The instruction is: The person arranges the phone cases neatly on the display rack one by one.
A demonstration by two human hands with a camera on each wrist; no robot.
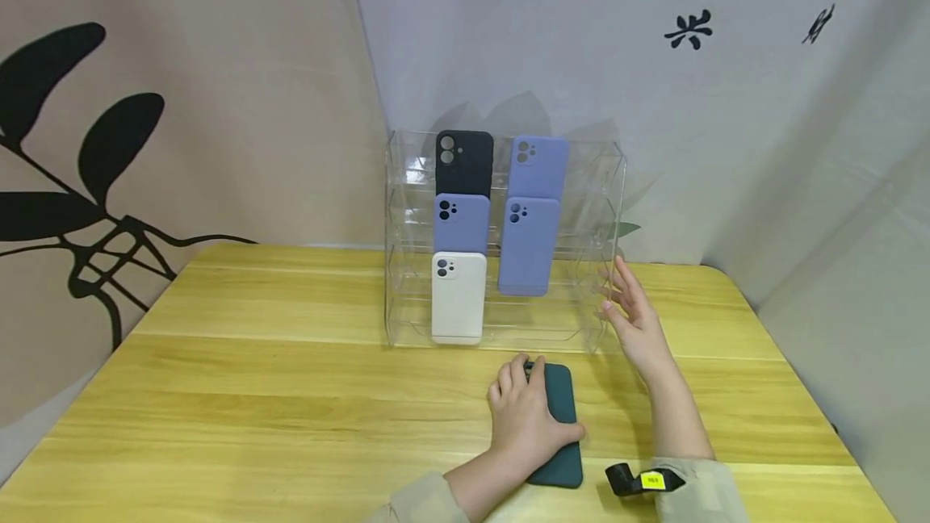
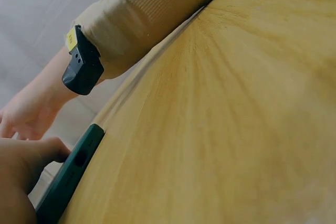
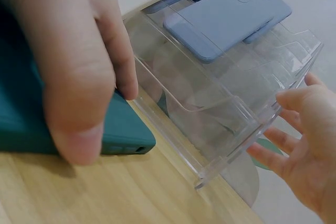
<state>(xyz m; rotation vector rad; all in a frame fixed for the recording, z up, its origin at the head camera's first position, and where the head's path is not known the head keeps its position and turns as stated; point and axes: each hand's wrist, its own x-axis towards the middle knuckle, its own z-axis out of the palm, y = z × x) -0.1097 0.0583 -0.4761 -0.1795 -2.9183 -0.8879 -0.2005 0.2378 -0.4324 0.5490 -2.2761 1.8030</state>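
Observation:
A dark green phone case [image 1: 561, 466] lies on the table in front of the clear rack. My left hand [image 1: 529, 422] grips it across its width, thumb over the right edge and fingers at the upper end; the palm hides much of its back. In the right wrist view, the left thumb [image 3: 79, 140] bends over the edge of the case. My right hand [image 1: 639, 333] is at the right side of the clear stepped rack [image 1: 613, 208], fingers spread and holding nothing. Its fingertips are at the side panel in the right wrist view; contact is hard to tell.
In the rack's left column stand a black case [image 1: 465, 164], a purple case [image 1: 462, 224] and a white case [image 1: 459, 301]. Two purple cases, an upper one [image 1: 539, 166] and a lower one [image 1: 530, 248], stand to their right. A printed curtain [image 1: 291, 103] hangs behind the wooden table [image 1: 254, 394].

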